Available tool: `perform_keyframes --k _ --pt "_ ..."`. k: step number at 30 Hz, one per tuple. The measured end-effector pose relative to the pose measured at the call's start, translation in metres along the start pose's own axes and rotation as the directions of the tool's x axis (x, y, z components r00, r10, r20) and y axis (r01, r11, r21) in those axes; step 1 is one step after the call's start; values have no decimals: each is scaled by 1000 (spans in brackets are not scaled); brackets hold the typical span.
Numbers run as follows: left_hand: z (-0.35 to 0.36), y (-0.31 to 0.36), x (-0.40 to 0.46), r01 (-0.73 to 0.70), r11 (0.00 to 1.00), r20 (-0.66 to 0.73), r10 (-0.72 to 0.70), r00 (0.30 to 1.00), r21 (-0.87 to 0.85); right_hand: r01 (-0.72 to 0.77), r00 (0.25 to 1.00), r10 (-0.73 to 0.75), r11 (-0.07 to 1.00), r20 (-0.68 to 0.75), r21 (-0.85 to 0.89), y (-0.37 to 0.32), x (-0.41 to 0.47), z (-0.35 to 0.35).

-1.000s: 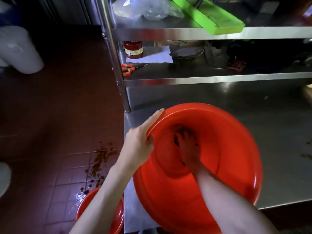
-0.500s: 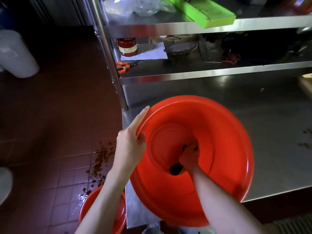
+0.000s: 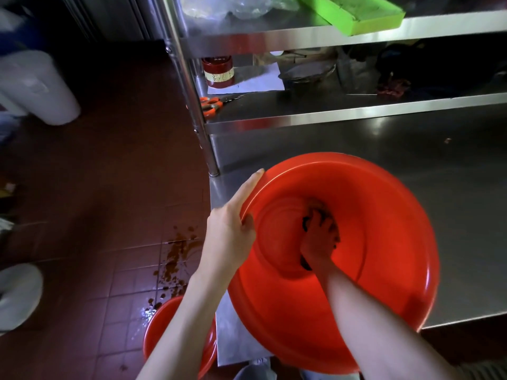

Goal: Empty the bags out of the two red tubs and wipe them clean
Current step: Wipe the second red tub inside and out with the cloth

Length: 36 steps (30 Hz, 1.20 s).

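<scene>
A large red tub (image 3: 384,242) is tilted toward me on the steel table (image 3: 452,215), hanging over its front edge. My left hand (image 3: 233,231) grips the tub's left rim, thumb inside and index finger stretched along the edge. Inside the tub my right hand (image 3: 319,237) holds a dark cloth (image 3: 307,222) pressed against the bottom. A second red tub (image 3: 156,330) sits on the floor below, half hidden by my left forearm. No bags lie in either tub's visible part.
Brown spatter (image 3: 175,256) stains the red floor tiles beside the table. The steel shelf (image 3: 356,113) above carries orange scissors (image 3: 210,103), a red jar (image 3: 218,71) and paper. A green tray (image 3: 354,12) and clear plastic lie on the top shelf. White containers (image 3: 41,86) stand at left.
My right hand with the cloth went from the tub's middle down to its near side and is now back at the middle. The left hand kept its grip on the rim.
</scene>
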<state>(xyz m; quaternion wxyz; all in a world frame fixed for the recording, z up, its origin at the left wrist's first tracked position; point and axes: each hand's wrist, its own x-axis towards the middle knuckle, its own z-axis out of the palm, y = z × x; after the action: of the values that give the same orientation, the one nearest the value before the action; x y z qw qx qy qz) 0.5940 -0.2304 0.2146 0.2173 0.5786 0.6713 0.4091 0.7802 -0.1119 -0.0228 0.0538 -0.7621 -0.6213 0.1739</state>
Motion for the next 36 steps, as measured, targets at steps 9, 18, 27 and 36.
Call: perform_keyframes --k 9,18,27,36 --pt "0 0 12 -64 997 93 60 994 41 -174 983 172 985 -61 -21 -27 0 -5" --pt "5 1 25 -142 987 172 128 977 73 947 292 -948 268 128 -177 -35 -13 14" --pt "9 -4 17 -122 989 86 115 990 85 691 717 -692 721 -82 -40 -45 12 -21" --pt "8 -8 32 -80 993 118 70 991 82 993 119 -892 110 437 -45 -25 -5 3"
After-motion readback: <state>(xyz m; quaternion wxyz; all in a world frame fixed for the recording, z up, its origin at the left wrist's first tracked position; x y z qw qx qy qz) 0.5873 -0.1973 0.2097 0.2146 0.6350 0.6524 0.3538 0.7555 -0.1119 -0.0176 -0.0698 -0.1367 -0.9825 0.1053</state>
